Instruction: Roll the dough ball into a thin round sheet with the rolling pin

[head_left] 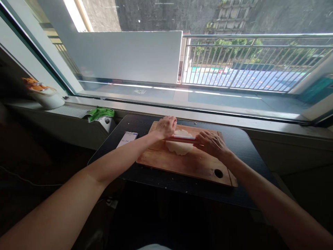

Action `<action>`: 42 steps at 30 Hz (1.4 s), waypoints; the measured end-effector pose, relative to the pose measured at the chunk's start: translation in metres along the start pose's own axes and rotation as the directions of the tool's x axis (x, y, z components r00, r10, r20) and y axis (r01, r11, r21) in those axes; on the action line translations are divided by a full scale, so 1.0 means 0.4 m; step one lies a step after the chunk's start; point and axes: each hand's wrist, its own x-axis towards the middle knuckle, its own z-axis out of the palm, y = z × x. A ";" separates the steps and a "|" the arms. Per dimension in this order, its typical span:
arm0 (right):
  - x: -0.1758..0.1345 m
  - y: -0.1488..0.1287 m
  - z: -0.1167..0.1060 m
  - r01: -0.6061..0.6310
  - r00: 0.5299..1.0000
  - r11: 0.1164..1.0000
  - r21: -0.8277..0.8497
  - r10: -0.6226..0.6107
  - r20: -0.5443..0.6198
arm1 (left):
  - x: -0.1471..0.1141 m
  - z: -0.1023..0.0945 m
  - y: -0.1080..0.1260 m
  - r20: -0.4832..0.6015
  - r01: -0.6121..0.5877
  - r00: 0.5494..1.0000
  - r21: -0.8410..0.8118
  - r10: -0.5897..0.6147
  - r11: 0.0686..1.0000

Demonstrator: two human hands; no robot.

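A pale, flattened round of dough (180, 148) with a wavy edge lies on a wooden cutting board (177, 165). Across its middle rests a thin reddish rolling pin (182, 139). My left hand (166, 127) is closed at the pin's left end, over the far left part of the board. The right end is gripped by my right hand (210, 142), its fingers bent over it. Both palms face down, so the pin's ends are hidden beneath them.
The board lies on a small black table (156, 178) with scattered crumbs. A phone (127, 138) showing a timer lies left of the board. Beyond are a window sill (156, 108), a green cloth (101, 113) and a white pot (48, 98). A railing (234, 66) stands outside.
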 end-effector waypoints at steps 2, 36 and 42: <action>0.038 0.000 0.003 0.036 0.999 0.997 0.067 -0.038 0.032 | -0.025 0.037 0.005 0.100 0.044 0.994 0.011 -0.045 0.999; 0.127 -0.054 0.088 -0.435 0.898 0.868 0.240 0.436 0.050 | -0.030 0.066 -0.037 0.346 -0.091 0.935 0.007 0.083 0.996; 0.147 -0.031 0.094 -0.376 0.910 0.895 0.240 0.405 -0.083 | 0.001 0.068 -0.039 0.296 -0.081 0.953 0.044 0.064 0.996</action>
